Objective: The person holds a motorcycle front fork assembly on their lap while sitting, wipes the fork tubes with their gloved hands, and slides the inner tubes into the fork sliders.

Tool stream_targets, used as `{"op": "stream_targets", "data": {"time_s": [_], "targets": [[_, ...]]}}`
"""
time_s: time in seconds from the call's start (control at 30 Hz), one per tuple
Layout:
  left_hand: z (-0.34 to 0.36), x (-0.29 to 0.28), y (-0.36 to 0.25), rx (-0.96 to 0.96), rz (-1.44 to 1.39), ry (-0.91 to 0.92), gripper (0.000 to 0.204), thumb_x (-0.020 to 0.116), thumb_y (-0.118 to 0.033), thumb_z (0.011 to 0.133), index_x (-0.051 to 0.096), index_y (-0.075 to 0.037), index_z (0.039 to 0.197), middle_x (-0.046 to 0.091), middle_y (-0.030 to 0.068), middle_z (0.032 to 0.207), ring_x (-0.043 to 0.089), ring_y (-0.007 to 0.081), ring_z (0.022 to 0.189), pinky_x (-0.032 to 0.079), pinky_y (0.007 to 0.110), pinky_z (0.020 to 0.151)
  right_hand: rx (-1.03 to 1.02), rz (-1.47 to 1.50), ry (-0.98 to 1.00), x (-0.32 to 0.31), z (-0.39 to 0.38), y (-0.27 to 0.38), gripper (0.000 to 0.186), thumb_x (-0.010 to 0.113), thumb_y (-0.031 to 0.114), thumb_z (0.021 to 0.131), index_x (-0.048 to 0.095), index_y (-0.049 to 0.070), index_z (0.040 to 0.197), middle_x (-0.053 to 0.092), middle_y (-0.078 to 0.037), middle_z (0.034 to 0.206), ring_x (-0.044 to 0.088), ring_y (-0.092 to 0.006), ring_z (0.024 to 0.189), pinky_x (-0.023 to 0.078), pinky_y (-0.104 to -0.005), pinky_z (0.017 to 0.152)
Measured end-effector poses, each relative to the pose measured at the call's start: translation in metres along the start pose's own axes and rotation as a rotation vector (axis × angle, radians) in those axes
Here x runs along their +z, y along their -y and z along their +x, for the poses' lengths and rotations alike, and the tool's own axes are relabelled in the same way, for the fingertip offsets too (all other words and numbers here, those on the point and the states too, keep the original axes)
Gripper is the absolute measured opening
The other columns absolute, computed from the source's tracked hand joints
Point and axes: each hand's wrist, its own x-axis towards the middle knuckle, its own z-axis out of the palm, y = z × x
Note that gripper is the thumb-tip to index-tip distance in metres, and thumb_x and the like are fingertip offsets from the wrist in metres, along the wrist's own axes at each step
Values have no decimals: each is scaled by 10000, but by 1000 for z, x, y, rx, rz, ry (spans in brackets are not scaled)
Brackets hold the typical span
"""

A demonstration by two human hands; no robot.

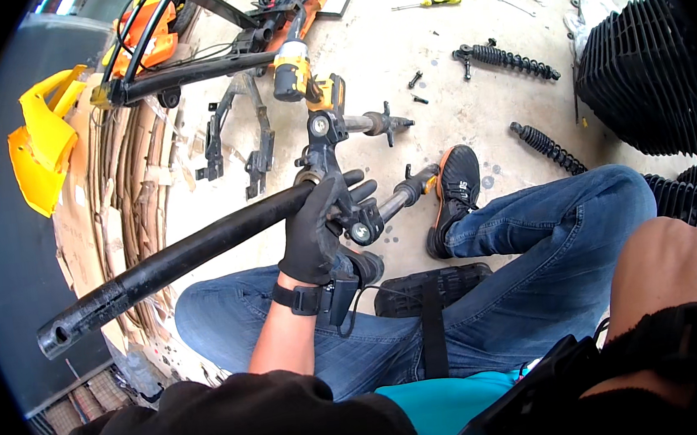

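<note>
Here the person sits on the concrete floor (399,39), and the gloved left hand (316,228) is wrapped around a long black steel tube (170,262) lying across the lap. A yellow power drill (294,69) stands at the tube's bracket (326,149). The right hand's fingers are hidden, so I cannot tell.

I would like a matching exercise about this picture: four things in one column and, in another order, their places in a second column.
Things:
1. left hand
2. cordless drill
3. screwdriver
4. yellow plastic cover

Places:
A. lying far left, beside flattened cardboard
B. gripping the black steering tube
C. on the concrete floor near the top edge
D. upright above the black bracket

Pairs: 1-B, 2-D, 3-C, 4-A
</note>
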Motion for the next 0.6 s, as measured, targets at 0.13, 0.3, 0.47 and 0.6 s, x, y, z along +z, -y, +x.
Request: {"op": "stream_targets", "data": {"time_s": [0.13, 0.3, 0.47, 0.6], "targets": [[1, 6, -1, -7, 4, -62, 346, 473, -283, 972, 557, 47, 1030, 587, 209, 1091, 615, 371, 1032, 515, 489, 889, 12, -15, -23, -8, 0, 3, 237, 620, 203, 844, 644, 37, 1011, 654, -161, 891, 644, -300, 825, 505, -378, 756], [6, 1, 0, 81, 28, -48, 361, 503, -291, 956, 559, 48, 1065, 633, 187, 981, 646, 322, 964, 536, 423, 833, 111, -38, -131, -25, -2, -8, 245, 623, 208, 845, 643, 47, 1028, 656, -153, 901, 642, -303, 823, 506, -380, 761], [6, 0, 3, 12, -18, -139, 270, 552, -281, 927, 581, -14, 958, 631, 158, 908, 659, 314, 908, 542, 425, 816, 820, -134, -54, 42, -44, -150, 332, 659, 162, 829, 592, 74, 1141, 656, -150, 950, 638, -321, 840, 507, -387, 775], [10, 9, 6, 1, -42, -125, 255, 563, -274, 921, 585, -20, 908, 622, 145, 876, 660, 311, 907, 545, 437, 821, 738, -269, 119, 110, -98, -225, 639, 739, 127, 743, 480, 173, 1324, 509, -118, 1328, 505, -317, 1194, 431, -408, 1004]]}}
